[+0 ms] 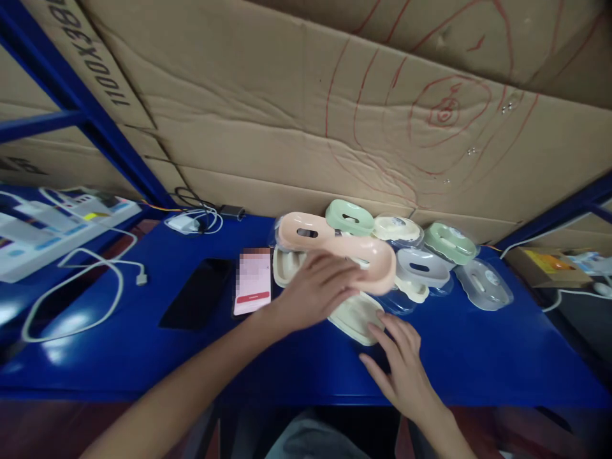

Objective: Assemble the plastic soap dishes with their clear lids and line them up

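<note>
My left hand (318, 290) reaches in over the group of dishes, its fingers closed at the near left side of a peach oval soap dish (380, 268). Its thumb is hidden. Below that, a cream oval soap dish (351, 319) lies on the blue table. At the cream dish's right edge is my right hand (401, 357), fingers spread and thumb apart, the fingertips at the rim. Behind my left hand sit another peach dish (291, 229) with a slot and a green slotted dish (351, 218).
A grey slotted dish (423, 268), a green dish (452, 242) and a clear-lidded grey dish (485, 285) stand to the right. A lit phone (253, 280) and a dark phone (197, 293) lie left, near a white power strip (62, 239) and cables. Cardboard (248, 127) stands behind.
</note>
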`<state>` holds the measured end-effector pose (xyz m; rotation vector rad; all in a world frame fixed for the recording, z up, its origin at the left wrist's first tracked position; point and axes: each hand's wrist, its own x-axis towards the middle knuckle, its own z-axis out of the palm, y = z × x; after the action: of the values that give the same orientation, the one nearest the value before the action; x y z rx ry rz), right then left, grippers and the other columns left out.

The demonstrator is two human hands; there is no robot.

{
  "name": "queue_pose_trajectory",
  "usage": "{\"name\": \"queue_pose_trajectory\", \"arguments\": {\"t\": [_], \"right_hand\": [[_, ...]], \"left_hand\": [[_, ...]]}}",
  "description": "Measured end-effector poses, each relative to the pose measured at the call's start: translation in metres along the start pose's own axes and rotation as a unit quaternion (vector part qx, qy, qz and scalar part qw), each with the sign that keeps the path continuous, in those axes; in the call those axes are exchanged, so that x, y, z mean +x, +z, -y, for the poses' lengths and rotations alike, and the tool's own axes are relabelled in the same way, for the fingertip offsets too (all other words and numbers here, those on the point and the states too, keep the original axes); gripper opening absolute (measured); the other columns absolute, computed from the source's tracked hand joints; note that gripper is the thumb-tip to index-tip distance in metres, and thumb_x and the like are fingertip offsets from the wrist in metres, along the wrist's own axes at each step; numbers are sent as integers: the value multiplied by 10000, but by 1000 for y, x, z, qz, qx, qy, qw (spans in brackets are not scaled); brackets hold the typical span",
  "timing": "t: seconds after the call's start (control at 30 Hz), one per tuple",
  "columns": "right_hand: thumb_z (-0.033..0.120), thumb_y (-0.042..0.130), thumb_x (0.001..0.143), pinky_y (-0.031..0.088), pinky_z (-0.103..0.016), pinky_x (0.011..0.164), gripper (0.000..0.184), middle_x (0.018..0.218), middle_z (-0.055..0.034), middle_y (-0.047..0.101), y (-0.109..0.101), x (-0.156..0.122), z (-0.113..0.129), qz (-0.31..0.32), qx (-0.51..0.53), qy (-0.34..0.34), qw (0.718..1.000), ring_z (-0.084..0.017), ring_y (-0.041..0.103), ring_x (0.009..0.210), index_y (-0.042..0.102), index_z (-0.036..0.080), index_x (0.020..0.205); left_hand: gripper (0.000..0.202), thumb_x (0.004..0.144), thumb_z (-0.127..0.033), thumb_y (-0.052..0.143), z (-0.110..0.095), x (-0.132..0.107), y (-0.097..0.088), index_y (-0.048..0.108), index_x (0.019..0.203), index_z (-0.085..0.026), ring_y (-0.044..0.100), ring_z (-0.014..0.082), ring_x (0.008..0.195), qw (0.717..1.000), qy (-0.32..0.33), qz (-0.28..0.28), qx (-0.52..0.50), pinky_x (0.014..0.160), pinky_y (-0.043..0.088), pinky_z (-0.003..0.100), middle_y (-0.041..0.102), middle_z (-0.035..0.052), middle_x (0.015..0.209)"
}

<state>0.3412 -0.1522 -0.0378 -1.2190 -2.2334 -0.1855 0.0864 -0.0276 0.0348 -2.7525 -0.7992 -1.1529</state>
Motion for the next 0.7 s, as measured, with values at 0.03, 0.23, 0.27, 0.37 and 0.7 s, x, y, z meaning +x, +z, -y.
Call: {"name": "queue_pose_trajectory", "arguments": {"t": [0.03, 0.23, 0.27, 0.37, 0.7], "right_hand": [[314, 643, 1054, 461, -531, 1158, 557, 1531, -140, 613, 3, 4, 0, 40, 4, 6, 999, -331, 553, 1447, 488, 262, 1587], [333, 551, 1106, 485, -537, 1184, 392, 1600, -97, 587, 6, 18, -4, 126, 48, 45, 990, -288, 547, 1490, 587, 309, 1496], [339, 554, 1105, 494, -541, 1178, 375, 1596, -98, 591, 6, 17, -4, 123, 48, 52, 990, -291, 554, 1484, 606, 311, 1476], [351, 555, 1106, 516, -546, 1156, 367, 1577, -107, 605, 8, 13, -4, 119, 52, 68, 989, -297, 568, 1470, 619, 311, 1465], [295, 556, 1099, 552, -562, 1124, 332, 1542, -117, 631, 4, 14, -4, 91, 70, 58, 992, -308, 605, 1432, 661, 305, 1414]], "left_hand": [[298, 1130, -321, 512, 9, 7, -13, 674, 1366, -236, 666, 234, 1286, 999, -30, -25, 11, 1186, 360, 421, 766, 81, 1355], [410, 1087, -465, 477, 96, 33, -59, 635, 1348, -191, 639, 335, 1259, 972, -235, -14, 31, 1147, 386, 537, 740, 141, 1323], [429, 1082, -501, 465, 110, 33, -60, 629, 1334, -194, 673, 319, 1173, 967, -254, 12, -6, 1087, 450, 502, 759, 125, 1243], [474, 1082, -557, 402, 137, 33, -54, 601, 1338, -211, 688, 288, 1120, 958, -273, 49, -68, 995, 524, 437, 747, 96, 1231], [519, 1072, -455, 415, 138, 23, -32, 525, 1526, -229, 444, 342, 1515, 963, -258, 72, -9, 1257, 261, 618, 530, 140, 1612]]}}
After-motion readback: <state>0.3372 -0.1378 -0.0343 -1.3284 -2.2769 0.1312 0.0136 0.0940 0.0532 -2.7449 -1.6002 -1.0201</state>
